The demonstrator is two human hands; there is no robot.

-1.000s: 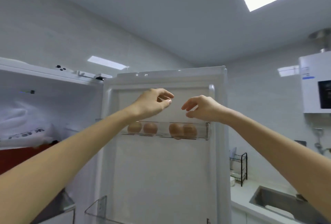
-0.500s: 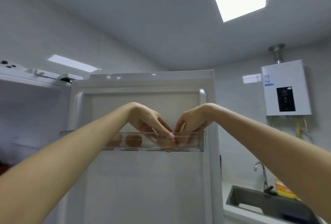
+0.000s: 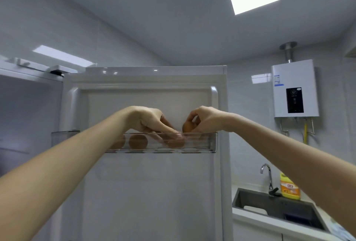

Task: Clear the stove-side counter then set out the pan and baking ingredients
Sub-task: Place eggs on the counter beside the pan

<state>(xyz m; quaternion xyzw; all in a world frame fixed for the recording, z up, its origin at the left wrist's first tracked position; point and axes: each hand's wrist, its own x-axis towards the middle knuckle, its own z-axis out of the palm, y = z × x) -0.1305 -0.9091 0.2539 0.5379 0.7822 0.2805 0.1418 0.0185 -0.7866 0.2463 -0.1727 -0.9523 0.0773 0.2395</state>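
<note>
The open fridge door [image 3: 146,192] carries a clear door shelf [image 3: 210,142] near its top. Two smooth brown eggs [image 3: 138,141] sit at the shelf's left. The right hand [image 3: 206,118] pinches a lifted egg [image 3: 187,127] just above the rim. The left hand [image 3: 148,120] reaches its fingers inside onto a middle egg [image 3: 176,142]; I cannot tell whether its grip has closed.

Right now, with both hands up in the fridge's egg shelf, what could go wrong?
1. The right hand pinches the lifted egg with its fingertips just above the door shelf; the egg might slip and crack.
2. The left hand reaches down to a second egg up high, and its grip is blurred behind the plastic. It could bump the other eggs.
</note>
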